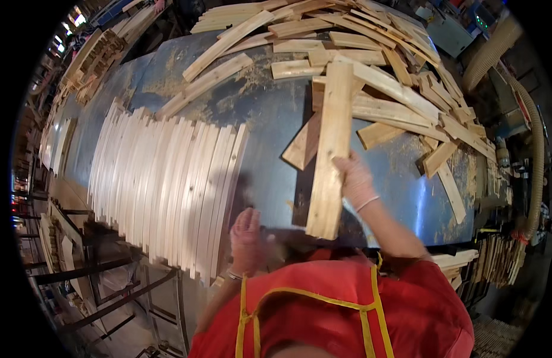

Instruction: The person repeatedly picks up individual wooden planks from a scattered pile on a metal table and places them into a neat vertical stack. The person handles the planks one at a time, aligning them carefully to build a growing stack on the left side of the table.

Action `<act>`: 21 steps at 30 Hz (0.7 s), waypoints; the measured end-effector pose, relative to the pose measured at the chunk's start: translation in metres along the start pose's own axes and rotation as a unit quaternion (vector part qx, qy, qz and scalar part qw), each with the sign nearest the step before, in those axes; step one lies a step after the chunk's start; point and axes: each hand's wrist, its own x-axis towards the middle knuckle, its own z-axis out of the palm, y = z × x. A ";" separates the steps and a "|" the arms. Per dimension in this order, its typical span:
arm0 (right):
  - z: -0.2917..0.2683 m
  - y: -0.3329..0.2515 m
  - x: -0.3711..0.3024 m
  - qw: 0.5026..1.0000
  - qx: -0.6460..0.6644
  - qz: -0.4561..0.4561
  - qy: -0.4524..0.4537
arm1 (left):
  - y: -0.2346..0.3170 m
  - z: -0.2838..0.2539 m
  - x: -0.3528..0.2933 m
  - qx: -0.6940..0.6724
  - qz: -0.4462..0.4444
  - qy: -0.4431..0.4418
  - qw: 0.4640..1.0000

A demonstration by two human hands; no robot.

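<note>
1. Head view: my right hand (354, 179) is closed around the right edge of a long wooden plank (331, 149); fingers wrap over the face, thumb side hidden.
2. The plank runs nearly straight away from me. Its near end hangs at the front edge of the blue metal worktop (276, 113), and its far end lies over the loose scrap pile (383, 71).
3. A shorter board (304, 143) sits angled under the plank's left side, touching it.
4. My left hand (247, 235) is gloved, fingers loosely together and holding nothing. It rests at the worktop's front edge, just beside the row of stacked slats (168, 185).
5. The slats stand on edge, packed side by side, fanning from the left toward my left hand.
6. The scrap pile covers the far and right part of the worktop, pieces crossing at all angles.
7. A ribbed extraction hose (535, 149) runs down the right rim.
8. My red apron with yellow trim (341, 316) fills the lower edge.
</note>
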 end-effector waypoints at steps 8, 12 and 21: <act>-0.174 -0.197 0.275 0.989 0.001 -0.108 0.103 | 0.080 0.038 0.197 -0.048 0.008 -0.045 0.998; -0.164 -0.119 0.279 0.777 -0.627 -0.052 -0.029 | 0.147 0.048 0.247 0.026 -0.045 -0.132 0.990; -0.088 -0.081 0.267 0.704 -0.671 -0.066 -0.222 | 0.188 0.128 0.224 -0.414 -0.256 -0.196 0.851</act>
